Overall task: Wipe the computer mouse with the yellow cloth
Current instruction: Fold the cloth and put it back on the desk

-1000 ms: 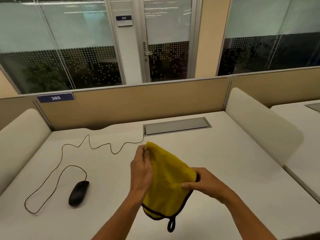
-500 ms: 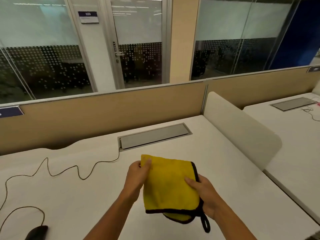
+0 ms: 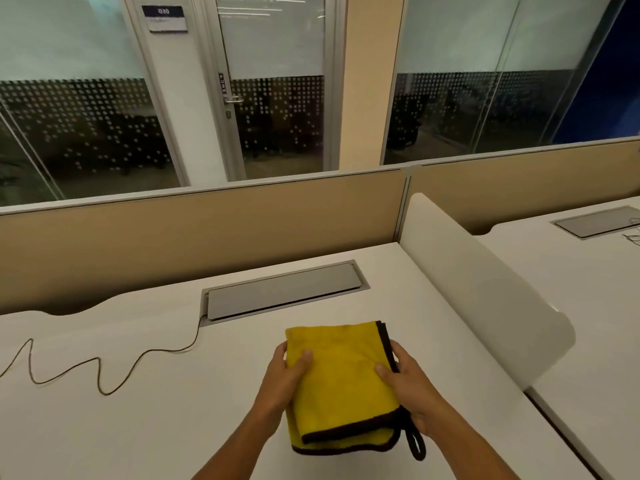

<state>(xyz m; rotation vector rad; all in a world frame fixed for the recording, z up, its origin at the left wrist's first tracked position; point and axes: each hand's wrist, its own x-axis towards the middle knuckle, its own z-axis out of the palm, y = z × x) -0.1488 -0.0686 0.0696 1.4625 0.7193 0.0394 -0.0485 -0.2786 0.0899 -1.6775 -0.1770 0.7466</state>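
**Cloth Folded and Held; Mouse Out of Frame**

While both hands hold it at its side edges, the yellow cloth (image 3: 343, 382) lies folded flat on the desk (image 3: 138, 427), apparently squared into a wiping pad. The left hand (image 3: 285, 375) pinches the left edge, thumb on top; the right hand (image 3: 408, 386) clasps the black-trimmed right edge. Farther left, a cable (image 3: 100, 375) runs off-frame; the computer mouse is not visible.

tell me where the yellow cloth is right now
In the head view the yellow cloth lies folded at bottom centre on the white desk, held between the left hand and right hand, just in front of the grey cable hatch.
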